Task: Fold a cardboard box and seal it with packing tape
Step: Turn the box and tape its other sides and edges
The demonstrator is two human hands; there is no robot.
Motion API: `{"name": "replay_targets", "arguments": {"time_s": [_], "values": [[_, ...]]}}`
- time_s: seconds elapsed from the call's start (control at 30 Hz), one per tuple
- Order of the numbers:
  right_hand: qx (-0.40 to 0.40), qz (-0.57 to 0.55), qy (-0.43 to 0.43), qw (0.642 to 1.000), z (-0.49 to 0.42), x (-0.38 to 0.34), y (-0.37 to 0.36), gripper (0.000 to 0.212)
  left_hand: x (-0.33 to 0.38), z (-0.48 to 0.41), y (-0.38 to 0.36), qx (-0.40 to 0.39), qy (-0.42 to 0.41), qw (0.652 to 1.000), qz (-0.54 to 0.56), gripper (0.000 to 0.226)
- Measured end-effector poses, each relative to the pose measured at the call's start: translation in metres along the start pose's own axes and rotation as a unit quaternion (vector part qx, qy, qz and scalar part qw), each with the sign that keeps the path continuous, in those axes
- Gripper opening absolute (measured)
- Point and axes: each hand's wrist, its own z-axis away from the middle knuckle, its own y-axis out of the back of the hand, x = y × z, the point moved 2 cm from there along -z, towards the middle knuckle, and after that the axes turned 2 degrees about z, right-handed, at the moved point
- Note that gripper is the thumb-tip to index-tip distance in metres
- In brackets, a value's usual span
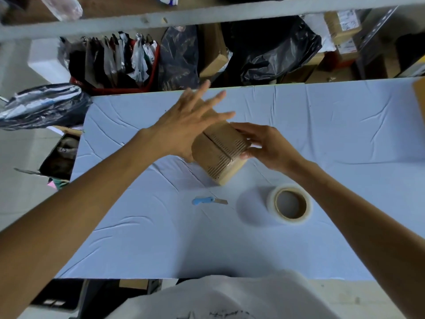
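Our left fingers (203, 95) are straight and fanned apart, holding nothing, pointing to the far side over the box's far left corner. The palm of that left hand (181, 127) lies flat against the left side of the cardboard box (218, 150). On the other side, our right fingers (241, 127) curl round the box's far right edge, and the thumb pinches the near right edge: the right hand (269, 146) has a firm grip on it. The box sits mid-worktop between the two hands, turned at an angle and tipped, its flaps closed. Wrinkled clear tape runs across the centre seam and down the near side. Nearer to us on the pale blue cloth of the worktop (333, 125) lies a blue box cutter (205, 200) with its blade out. Just right of it stands the roll of packing tape (272, 202), apart from the box. Beyond the far edge, black plastic bags (276, 54) and cartons crowd the shelf.
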Motion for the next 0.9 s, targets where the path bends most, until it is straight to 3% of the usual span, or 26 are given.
{"name": "replay_targets", "arguments": {"time_s": [0.1, 0.27, 0.43, 0.63, 0.8, 0.9], "values": [[0.015, 0.025, -0.011, 1.000, -0.004, -0.001, 0.004, 0.076, 0.002, -0.010, 0.000, -0.037, -0.017, 0.996, 0.073, 0.130], [0.107, 0.052, -0.057, 0.991, 0.004, 0.002, -0.003, 0.073, 0.000, -0.004, -0.007, -0.011, 0.087, 0.993, 0.075, 0.115], [0.069, -0.082, -0.064, 0.992, 0.025, 0.001, -0.018, 0.055, 0.015, 0.009, -0.014, -0.028, 0.200, 0.971, 0.131, 0.111], [0.128, -0.101, -0.044, 0.986, 0.033, 0.002, -0.027, 0.044, 0.032, 0.013, -0.018, -0.004, 0.205, 0.969, 0.140, 0.110], [0.125, -0.075, -0.072, 0.987, 0.034, 0.008, -0.025, 0.041, 0.036, 0.010, -0.019, -0.032, 0.188, 0.971, 0.144, 0.118], [0.119, -0.020, -0.084, 0.989, 0.041, 0.014, -0.020, 0.028, 0.037, 0.007, -0.017, -0.046, 0.196, 0.971, 0.131, 0.125]]}}
